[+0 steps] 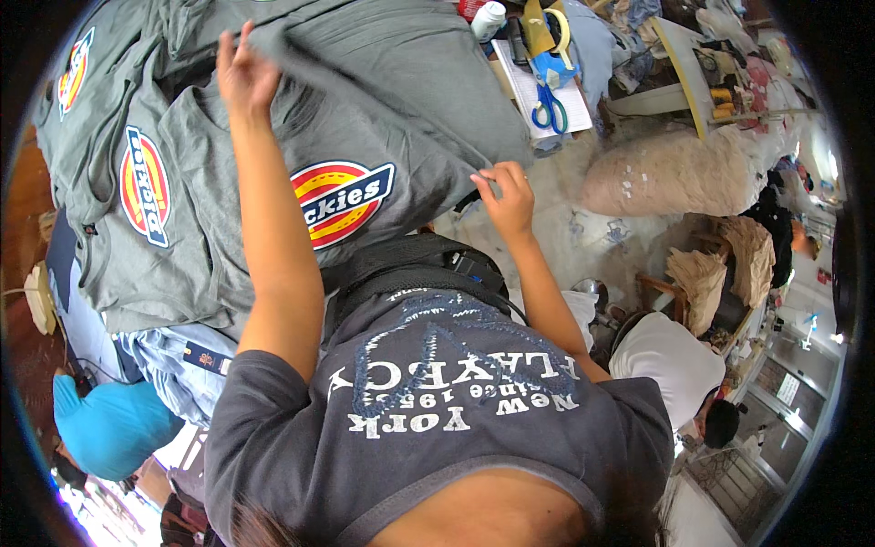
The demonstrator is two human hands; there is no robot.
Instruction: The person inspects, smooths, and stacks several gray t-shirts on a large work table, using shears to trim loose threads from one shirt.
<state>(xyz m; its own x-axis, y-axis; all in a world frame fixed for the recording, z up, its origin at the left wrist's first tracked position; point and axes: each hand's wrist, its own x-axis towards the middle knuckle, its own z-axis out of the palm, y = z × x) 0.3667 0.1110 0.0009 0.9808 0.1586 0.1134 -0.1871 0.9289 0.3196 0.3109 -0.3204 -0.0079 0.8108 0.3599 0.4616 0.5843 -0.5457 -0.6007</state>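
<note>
A grey T-shirt (401, 118) with a red, yellow and navy chest print lies spread in front of me, on top of more grey shirts. My left hand (248, 77) is raised over its neckline side with the fingers stretched and apart, nothing visible in them. Beside that hand a strip of grey cloth is blurred by motion. At the shirt's right edge, my right hand (508, 196) has thumb and finger pinched on the cloth. Another printed grey shirt (105, 191) lies to the left, partly under my left forearm.
Blue-handled scissors (549, 111), a notepad (515, 80), a roll of tape (558, 36) and a white bottle (488, 20) sit at the far right of the pile. A stuffed beige sack (674, 173) lies right. Two people (118, 424) (670, 365) are nearby.
</note>
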